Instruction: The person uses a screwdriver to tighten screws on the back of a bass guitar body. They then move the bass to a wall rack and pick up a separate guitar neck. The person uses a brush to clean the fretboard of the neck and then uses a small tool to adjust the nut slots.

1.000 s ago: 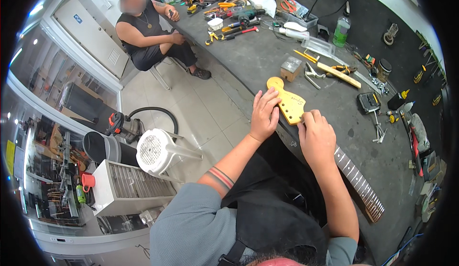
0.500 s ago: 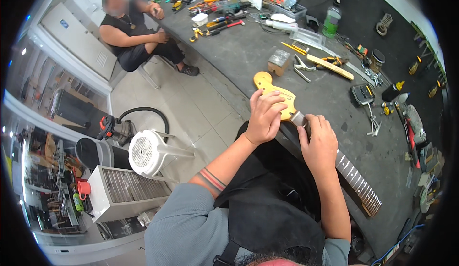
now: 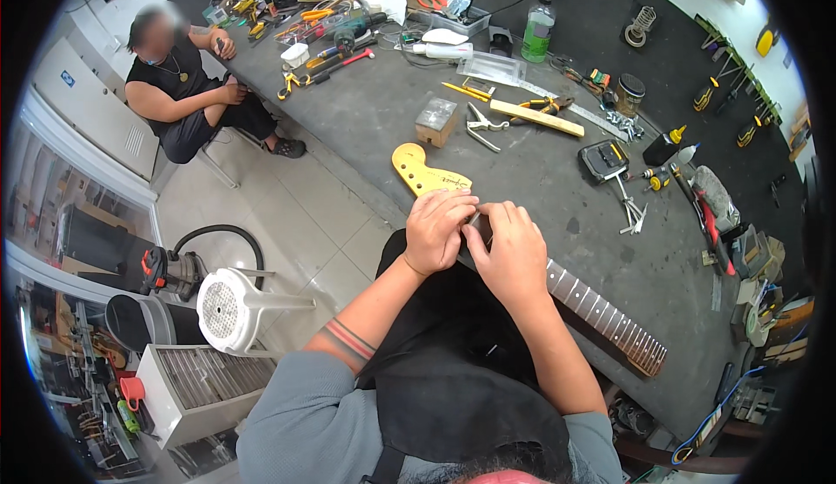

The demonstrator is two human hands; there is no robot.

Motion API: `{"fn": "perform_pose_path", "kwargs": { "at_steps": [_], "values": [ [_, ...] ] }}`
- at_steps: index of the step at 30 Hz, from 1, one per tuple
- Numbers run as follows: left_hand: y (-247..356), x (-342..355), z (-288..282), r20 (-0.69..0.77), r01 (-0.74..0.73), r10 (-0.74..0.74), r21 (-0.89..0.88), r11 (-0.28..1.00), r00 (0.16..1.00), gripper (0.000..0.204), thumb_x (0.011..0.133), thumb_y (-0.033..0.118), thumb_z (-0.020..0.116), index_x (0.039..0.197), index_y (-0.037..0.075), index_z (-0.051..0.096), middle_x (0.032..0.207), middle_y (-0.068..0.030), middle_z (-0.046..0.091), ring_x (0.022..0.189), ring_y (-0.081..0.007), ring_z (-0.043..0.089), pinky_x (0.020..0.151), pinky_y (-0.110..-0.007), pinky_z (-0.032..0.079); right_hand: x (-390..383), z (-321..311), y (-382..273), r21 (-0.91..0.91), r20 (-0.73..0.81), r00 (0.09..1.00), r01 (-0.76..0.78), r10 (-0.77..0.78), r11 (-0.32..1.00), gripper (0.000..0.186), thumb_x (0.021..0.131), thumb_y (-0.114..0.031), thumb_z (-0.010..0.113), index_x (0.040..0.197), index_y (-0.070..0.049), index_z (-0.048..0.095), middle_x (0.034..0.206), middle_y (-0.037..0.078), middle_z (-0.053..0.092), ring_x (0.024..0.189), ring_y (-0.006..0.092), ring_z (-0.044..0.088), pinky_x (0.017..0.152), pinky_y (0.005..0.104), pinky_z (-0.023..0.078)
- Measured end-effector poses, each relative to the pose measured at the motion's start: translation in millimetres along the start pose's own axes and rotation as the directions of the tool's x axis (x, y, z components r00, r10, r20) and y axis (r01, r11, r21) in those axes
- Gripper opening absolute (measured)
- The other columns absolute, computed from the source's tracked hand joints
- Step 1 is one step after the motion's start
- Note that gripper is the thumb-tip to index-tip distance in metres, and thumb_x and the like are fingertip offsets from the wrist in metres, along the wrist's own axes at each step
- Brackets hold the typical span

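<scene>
A guitar neck lies along the near edge of the workbench, its yellow headstock (image 3: 421, 172) toward the left and its dark fretted fingerboard (image 3: 601, 312) running off to the right. My left hand (image 3: 440, 231) is bent over the base of the headstock, fingers together. Close beside it, my right hand (image 3: 509, 253) wraps round the neck at its headstock end, thumb toward my left fingers. Both hands cover the spot where headstock and fingerboard meet, and whether a small piece is pinched there is hidden. A block (image 3: 436, 122) with a grey top stands just beyond the headstock.
Past the block lie a silver clamp (image 3: 484, 127), a wooden strip (image 3: 537, 118) and a steel ruler (image 3: 592, 117). A green-liquid spray bottle (image 3: 538, 31) stands at the back. Another person (image 3: 178, 92) sits at the far left. A white stool (image 3: 228, 310) stands on the floor.
My left hand has slid down the headstock toward my right hand, so they now nearly touch. More of the headstock shows. The whole view has shifted, with the bench appearing farther left.
</scene>
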State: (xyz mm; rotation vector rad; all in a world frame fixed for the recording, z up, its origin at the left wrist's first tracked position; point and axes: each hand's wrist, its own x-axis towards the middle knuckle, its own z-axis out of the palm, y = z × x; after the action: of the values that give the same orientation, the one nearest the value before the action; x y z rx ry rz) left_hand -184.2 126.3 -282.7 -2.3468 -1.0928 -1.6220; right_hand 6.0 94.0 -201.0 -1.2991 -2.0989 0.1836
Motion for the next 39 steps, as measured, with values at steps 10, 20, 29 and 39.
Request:
{"fn": "perform_pose_path", "kwargs": {
  "at_steps": [10, 20, 29, 39],
  "values": [
    [3.8, 0.8, 1.3, -0.011, 0.014, -0.014, -0.005, 1.0, 1.0, 0.035, 0.09, 0.005, 0.065, 0.123, 0.006, 0.074, 0.132, -0.0107, 0.083, 0.129, -0.0329, 0.078, 0.112, -0.052, 0.055, -0.6, -0.4, 0.6, -0.008, -0.006, 1.0, 0.006, -0.006, 1.0, 0.03, 0.097, -0.023, 0.084, 0.116, -0.003, 0.072, 0.109, 0.013, 0.074, 0.101, 0.0355, 0.07, 0.089, 0.049, 0.057],
    [4.7, 0.7, -0.2, 0.003, 0.029, -0.029, 0.031, 0.999, 1.0, 0.027, 0.09, 0.011, 0.067, 0.115, 0.007, 0.076, 0.131, -0.0097, 0.083, 0.129, -0.0315, 0.078, 0.112, -0.051, 0.055, -1.4, 1.8, 1.3, 0.014, -0.008, 1.0, -0.013, 0.013, 1.0, 0.029, 0.097, -0.026, 0.084, 0.108, -0.005, 0.067, 0.104, 0.014, 0.071, 0.1, 0.0367, 0.068, 0.089, 0.0494, 0.055],
    [6.8, 2.7, 0.2, -0.002, 0.031, -0.031, 0.045, 0.999, 1.0, 0.027, 0.09, 0.01, 0.065, 0.114, 0.007, 0.076, 0.128, -0.0094, 0.084, 0.126, -0.032, 0.079, 0.11, -0.05, 0.055, -1.2, 1.2, 0.5, -0.004, -0.002, 1.0, 0.009, -0.009, 1.0, 0.028, 0.099, -0.026, 0.083, 0.11, -0.004, 0.069, 0.107, 0.014, 0.072, 0.101, 0.0364, 0.069, 0.091, 0.0494, 0.056],
    [9.9, 6.5, -1.0, -0.017, 0.026, -0.025, 0.06, 0.998, 1.0, 0.028, 0.087, 0.007, 0.063, 0.112, 0.006, 0.076, 0.125, -0.01, 0.085, 0.121, -0.0349, 0.08, 0.104, -0.05, 0.058, -1.7, 1.5, 0.1, 0.006, 0.02, 0.999, 0.027, -0.027, 1.0, 0.028, 0.101, -0.023, 0.081, 0.116, -0.002, 0.07, 0.11, 0.015, 0.073, 0.103, 0.0366, 0.069, 0.094, 0.0496, 0.057]
  ]
}}
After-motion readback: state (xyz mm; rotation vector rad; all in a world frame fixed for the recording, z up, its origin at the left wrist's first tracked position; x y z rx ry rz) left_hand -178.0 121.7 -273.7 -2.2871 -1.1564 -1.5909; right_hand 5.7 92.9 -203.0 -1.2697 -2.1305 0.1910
